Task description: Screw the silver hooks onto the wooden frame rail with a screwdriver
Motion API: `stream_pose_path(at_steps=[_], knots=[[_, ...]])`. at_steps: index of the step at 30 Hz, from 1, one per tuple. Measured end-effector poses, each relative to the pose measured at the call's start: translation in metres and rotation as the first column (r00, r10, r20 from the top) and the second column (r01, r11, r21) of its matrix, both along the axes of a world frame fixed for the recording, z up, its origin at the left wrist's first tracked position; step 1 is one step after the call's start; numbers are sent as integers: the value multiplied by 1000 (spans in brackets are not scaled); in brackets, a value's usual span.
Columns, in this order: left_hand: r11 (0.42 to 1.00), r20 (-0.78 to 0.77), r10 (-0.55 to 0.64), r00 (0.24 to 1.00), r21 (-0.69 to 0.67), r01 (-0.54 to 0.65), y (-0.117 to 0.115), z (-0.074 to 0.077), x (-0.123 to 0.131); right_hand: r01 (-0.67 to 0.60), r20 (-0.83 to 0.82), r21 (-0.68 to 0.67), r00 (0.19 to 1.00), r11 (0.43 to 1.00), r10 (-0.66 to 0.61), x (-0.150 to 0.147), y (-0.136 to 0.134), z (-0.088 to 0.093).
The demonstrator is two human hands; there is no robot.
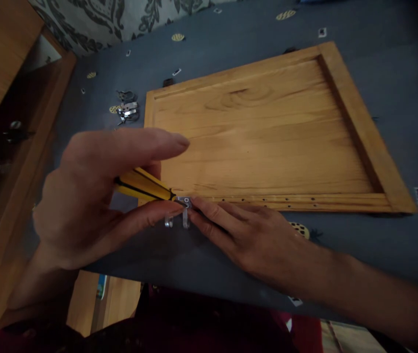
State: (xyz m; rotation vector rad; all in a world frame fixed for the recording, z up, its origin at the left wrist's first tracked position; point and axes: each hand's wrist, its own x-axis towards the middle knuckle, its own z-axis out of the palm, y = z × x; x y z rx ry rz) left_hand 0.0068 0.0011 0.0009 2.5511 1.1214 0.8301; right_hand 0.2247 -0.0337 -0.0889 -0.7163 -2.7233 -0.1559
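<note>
A framed wooden panel (267,132) lies flat on a dark grey surface (407,98). My left hand (91,196) is closed around a yellow-and-black screwdriver (144,186), whose tip meets a small metal hook bracket (184,208) at the panel's near left corner. My right hand (245,235) rests beside it, fingertips pressed together on the bracket. A row of small holes (267,199) runs along the panel's near rail.
Several more metal hooks (128,110) lie in a heap beyond the panel's far left corner. Small stickers and yellow dotted discs (178,37) are scattered on the grey surface. A wooden cabinet (6,88) stands at the left. Patterned fabric (120,17) hangs behind.
</note>
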Motion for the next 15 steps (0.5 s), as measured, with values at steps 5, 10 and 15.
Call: stream_pose_path(at_steps=[5, 10, 15], knots=[[997, 76, -5, 997, -74, 10, -4, 7, 4, -4, -4, -7, 1000, 1000, 4, 0, 0, -1], [997, 5, 12, 1000, -80, -12, -2, 2, 1, -8, -17, 2, 1000, 1000, 8, 0, 0, -1], [993, -86, 119, 989, 16, -118, -1, -1, -4, -12, -8, -8, 1000, 1000, 12, 0, 0, 0]])
